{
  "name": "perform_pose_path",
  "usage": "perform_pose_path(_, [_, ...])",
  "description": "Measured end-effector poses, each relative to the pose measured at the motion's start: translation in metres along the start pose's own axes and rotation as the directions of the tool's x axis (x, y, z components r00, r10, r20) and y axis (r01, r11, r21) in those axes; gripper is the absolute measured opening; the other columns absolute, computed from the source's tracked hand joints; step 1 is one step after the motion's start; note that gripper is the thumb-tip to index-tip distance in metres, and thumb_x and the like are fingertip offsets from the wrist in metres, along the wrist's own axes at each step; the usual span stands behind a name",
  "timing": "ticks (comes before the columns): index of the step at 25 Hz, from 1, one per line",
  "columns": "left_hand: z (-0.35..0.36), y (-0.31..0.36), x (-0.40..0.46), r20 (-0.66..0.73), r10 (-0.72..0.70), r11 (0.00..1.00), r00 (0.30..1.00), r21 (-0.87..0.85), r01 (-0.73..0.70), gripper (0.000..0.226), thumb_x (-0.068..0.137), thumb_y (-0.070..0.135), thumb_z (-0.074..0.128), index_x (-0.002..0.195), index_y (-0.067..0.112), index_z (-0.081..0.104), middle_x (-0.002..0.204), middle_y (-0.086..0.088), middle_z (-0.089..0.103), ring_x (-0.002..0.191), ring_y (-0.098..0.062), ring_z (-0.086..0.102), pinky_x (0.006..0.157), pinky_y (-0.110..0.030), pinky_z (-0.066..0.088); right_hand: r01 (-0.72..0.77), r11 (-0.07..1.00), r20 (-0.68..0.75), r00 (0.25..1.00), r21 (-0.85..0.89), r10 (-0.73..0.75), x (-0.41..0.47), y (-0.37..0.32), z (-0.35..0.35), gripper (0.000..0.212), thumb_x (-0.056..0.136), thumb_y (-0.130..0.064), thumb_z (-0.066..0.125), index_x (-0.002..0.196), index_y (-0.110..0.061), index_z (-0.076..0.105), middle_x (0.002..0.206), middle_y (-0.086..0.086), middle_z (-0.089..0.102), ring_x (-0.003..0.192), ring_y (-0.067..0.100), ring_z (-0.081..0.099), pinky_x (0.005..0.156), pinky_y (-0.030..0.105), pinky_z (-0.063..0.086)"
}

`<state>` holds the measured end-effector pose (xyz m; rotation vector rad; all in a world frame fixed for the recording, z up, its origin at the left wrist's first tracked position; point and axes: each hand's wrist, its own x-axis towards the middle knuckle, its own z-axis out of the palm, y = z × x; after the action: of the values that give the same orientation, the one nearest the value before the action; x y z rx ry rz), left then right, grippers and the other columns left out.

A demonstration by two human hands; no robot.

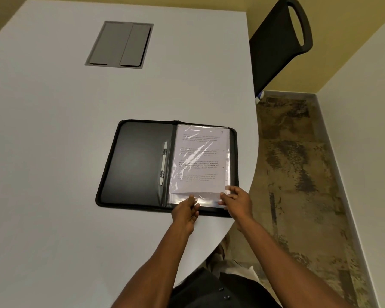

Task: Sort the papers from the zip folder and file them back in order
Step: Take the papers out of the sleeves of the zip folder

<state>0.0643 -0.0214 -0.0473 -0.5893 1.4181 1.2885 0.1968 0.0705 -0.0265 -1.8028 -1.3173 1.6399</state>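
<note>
- the zip folder [138, 165] lies open near the table [42, 152] edge, spine running away from the person.
- the left hand [185, 213] and right hand [238, 202] pinch the near edge of the printed papers [200, 161] in clear sleeves.

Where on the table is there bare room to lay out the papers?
Bare table runs left of the folder and between it and the grey hatch. Right of the folder it is tight: the table's curved edge passes close by. The near edge is crowded by the left hand and right hand at the sleeve.
</note>
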Motion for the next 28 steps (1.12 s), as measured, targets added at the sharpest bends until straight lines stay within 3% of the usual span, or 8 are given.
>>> perform_pose_path(3, [0.003,-0.004,0.001,-0.063,0.047,0.997,0.997,0.068,-0.043,0.023,0.089,0.026,0.074,0.094,0.004,0.07,0.09,-0.01,0.074,0.08,-0.019,0.07,0.07,-0.03,0.058,0.04,0.995,-0.038,0.998,-0.086,-0.043,0.0,0.001,0.001,0.031,0.088,-0.014,0.076,0.113,-0.022,0.06,0.089,0.002,0.075,0.069,0.013,0.075,0.062,0.022,0.058])
perform_pose_path(7, [0.0,-0.007,0.016,-0.221,0.202,0.958,0.954,0.244,-0.147,0.046,0.075,0.039,0.084,0.089,-0.002,0.071,0.07,-0.013,0.072,0.055,-0.019,0.064,0.051,-0.025,0.052,0.11,0.981,-0.001,0.994,-0.157,-0.112,0.001,0.008,0.004,0.024,0.084,-0.02,0.081,0.099,-0.025,0.062,0.083,0.002,0.075,0.073,0.017,0.074,0.066,0.029,0.062])
perform_pose_path(12, [0.001,0.004,0.018,-0.268,0.207,0.969,0.941,0.187,-0.16,0.051,0.076,0.029,0.085,0.111,0.002,0.06,0.086,-0.015,0.07,0.068,-0.025,0.07,0.065,-0.034,0.059,0.154,0.941,0.031,0.988,-0.302,-0.152,0.003,0.016,0.004,0.024,0.081,-0.026,0.083,0.083,-0.032,0.06,0.068,0.0,0.071,0.065,0.014,0.07,0.065,0.028,0.061])
perform_pose_path(15, [0.007,0.004,0.008,-0.373,0.224,0.97,0.9,0.174,-0.169,0.065,0.069,0.03,0.09,0.111,0.003,0.048,0.074,-0.013,0.063,0.058,-0.025,0.066,0.066,-0.039,0.059,0.16,0.927,0.025,0.987,-0.339,-0.161,0.005,0.02,0.004,0.024,0.082,-0.028,0.081,0.082,-0.037,0.059,0.076,-0.008,0.071,0.071,0.011,0.07,0.07,0.032,0.062])
perform_pose_path(18, [0.007,0.002,0.007,-0.311,0.227,0.946,0.923,0.296,-0.133,0.053,0.077,0.043,0.082,0.099,-0.001,0.063,0.07,-0.012,0.066,0.055,-0.021,0.061,0.052,-0.028,0.047,0.173,0.914,0.037,0.984,-0.366,-0.172,0.005,0.022,0.004,0.022,0.085,-0.027,0.079,0.082,-0.038,0.059,0.082,-0.012,0.071,0.074,0.01,0.07,0.071,0.032,0.062])
perform_pose_path(20, [0.008,0.002,0.01,-0.287,0.244,0.949,0.926,0.269,-0.166,0.037,0.081,0.035,0.08,0.094,0.003,0.067,0.078,-0.013,0.07,0.062,-0.021,0.066,0.05,-0.026,0.047,0.171,0.911,0.033,0.985,-0.376,-0.172,0.007,0.022,0.001,0.021,0.085,-0.026,0.079,0.081,-0.036,0.061,0.079,-0.009,0.072,0.071,0.01,0.071,0.07,0.034,0.062])
perform_pose_path(24, [0.009,0.001,0.016,-0.244,0.184,0.98,0.952,0.124,-0.157,0.024,0.085,0.015,0.077,0.102,0.002,0.067,0.092,-0.015,0.072,0.073,-0.025,0.074,0.06,-0.031,0.057,0.142,0.916,-0.001,0.988,-0.374,-0.153,0.009,0.026,0.001,0.019,0.085,-0.026,0.079,0.08,-0.034,0.062,0.076,-0.008,0.073,0.068,0.011,0.071,0.068,0.036,0.062])
perform_pose_path(28, [0.013,-0.002,0.01,-0.071,0.027,0.99,0.997,-0.134,-0.036,0.02,0.094,0.005,0.061,0.11,-0.005,0.063,0.104,-0.019,0.071,0.095,-0.031,0.072,0.089,-0.041,0.057,0.117,0.936,0.014,0.993,-0.333,-0.119,0.01,0.023,-0.001,0.01,0.09,-0.023,0.074,0.089,-0.027,0.066,0.081,-0.002,0.075,0.068,0.013,0.071,0.069,0.033,0.063])
